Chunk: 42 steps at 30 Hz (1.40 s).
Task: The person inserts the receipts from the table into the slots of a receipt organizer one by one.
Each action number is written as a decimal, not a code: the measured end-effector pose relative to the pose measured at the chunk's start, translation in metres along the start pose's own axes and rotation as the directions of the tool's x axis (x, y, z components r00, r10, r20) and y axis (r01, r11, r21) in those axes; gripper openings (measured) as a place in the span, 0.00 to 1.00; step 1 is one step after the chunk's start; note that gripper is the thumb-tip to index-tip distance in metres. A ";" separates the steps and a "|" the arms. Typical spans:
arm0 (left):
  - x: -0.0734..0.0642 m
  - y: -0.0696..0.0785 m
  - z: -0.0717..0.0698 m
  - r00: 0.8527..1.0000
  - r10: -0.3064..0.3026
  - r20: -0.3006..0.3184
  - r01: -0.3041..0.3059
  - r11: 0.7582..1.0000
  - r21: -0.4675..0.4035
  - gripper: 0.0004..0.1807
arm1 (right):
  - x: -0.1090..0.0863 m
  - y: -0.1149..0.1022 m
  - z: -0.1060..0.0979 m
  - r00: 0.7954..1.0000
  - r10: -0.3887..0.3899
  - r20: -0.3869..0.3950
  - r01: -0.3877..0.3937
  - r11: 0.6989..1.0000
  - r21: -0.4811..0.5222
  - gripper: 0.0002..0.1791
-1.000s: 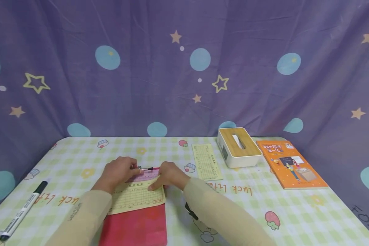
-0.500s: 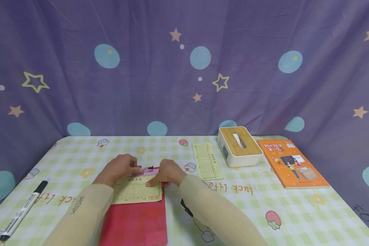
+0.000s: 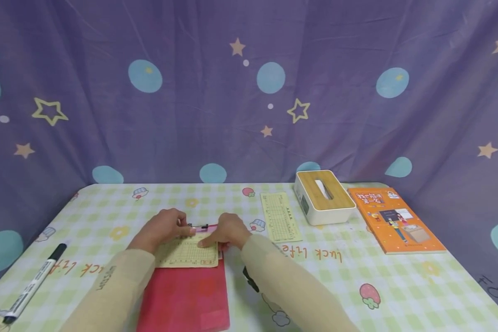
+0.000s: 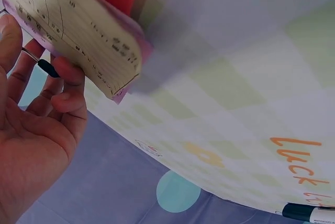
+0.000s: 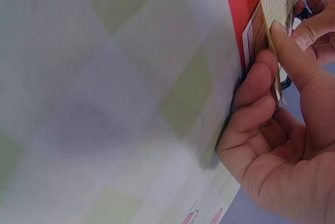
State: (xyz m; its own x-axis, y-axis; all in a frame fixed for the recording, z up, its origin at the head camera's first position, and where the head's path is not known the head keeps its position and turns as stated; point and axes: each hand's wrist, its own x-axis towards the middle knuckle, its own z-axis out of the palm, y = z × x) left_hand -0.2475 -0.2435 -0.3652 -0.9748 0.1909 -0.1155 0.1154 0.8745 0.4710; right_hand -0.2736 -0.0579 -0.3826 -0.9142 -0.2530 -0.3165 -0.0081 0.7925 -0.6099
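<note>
In the head view a red clipboard [image 3: 182,299] lies on the table, with a metal clip [image 3: 200,226] with black tips at its far edge. My left hand [image 3: 163,229] holds that clip; in the left wrist view the thumb and fingers close about its wire, near one black tip [image 4: 48,68]. Over the board's far part lies a yellow printed form [image 3: 186,255], with a pink sheet [image 4: 147,52] showing beneath it. My right hand [image 3: 228,232] pinches the form at its right edge, thumb on top. The form's far edge is partly hidden by the hands.
Another yellow form [image 3: 280,216] lies to the right, beside a white tissue box [image 3: 325,198] with a wooden top. An orange book [image 3: 398,221] is at the far right. A marker [image 3: 35,286] lies at the left. Under my right sleeve a black object [image 3: 251,280] partly shows.
My right hand's form has slid away from me, up toward the clip, and straightened. More of the red board shows at the near side. The left hand stays at the clip.
</note>
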 end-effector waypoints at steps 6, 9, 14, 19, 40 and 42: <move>-0.002 0.001 0.002 1.000 0.019 -0.019 -0.019 1.000 0.004 0.16 | 0.001 0.001 -0.001 0.999 -0.047 0.017 0.048 0.999 -0.024 0.25; -0.003 0.001 0.004 0.999 0.023 -0.030 -0.023 1.000 -0.005 0.16 | 0.000 0.002 -0.003 0.998 -0.055 0.023 0.056 0.998 -0.020 0.26; -0.004 0.002 0.005 1.000 0.007 -0.029 -0.007 1.000 -0.002 0.15 | -0.002 0.002 -0.002 0.998 -0.057 0.010 0.057 0.998 -0.016 0.26; -0.004 0.002 0.006 1.000 0.002 -0.021 -0.002 1.000 -0.003 0.15 | -0.002 0.002 -0.001 0.998 -0.066 -0.009 0.066 0.998 0.003 0.26; -0.006 0.014 0.006 0.995 -0.100 -0.028 0.100 0.995 -0.018 0.14 | -0.003 0.001 0.001 0.998 -0.055 -0.032 0.055 0.998 0.012 0.27; -0.007 0.013 0.007 0.993 -0.108 -0.038 0.106 0.994 -0.038 0.14 | -0.005 0.001 0.000 0.998 -0.059 -0.033 0.059 0.998 -0.001 0.27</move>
State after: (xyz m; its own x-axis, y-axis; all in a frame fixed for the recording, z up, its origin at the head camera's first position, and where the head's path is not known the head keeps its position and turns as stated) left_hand -0.2380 -0.2305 -0.3641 -0.9881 0.0787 -0.1324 0.0039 0.8720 0.4894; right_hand -0.2691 -0.0558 -0.3814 -0.9249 -0.2809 -0.2562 -0.0623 0.7768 -0.6267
